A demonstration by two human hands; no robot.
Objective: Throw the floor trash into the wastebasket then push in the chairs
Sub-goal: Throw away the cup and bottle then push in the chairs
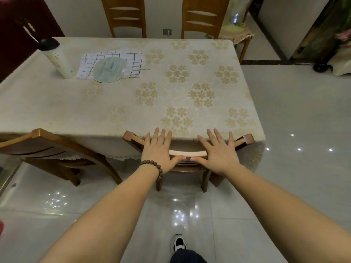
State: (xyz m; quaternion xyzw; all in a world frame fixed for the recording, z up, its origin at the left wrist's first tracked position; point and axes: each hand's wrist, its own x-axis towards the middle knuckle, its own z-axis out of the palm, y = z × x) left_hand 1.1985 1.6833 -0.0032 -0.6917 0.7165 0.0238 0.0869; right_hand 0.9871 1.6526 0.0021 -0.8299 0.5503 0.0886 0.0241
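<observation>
Chair [188, 153]: wood, rigid, prob heavy-ish; seat tucked under table [114, 103] edge. Best purchase = top rail, push w/ palms.
Left hand [158, 149] & right hand [218, 150] flat on rail, fingers spread, thumbs beneath.
2nd chair [47, 147] at left sits askew.

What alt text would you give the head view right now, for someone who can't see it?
Both hands, left hand and right hand, press flat with straight fingers on the top rail of a wooden chair tucked against a cloth-covered table. A second chair stands angled out to the left.
</observation>
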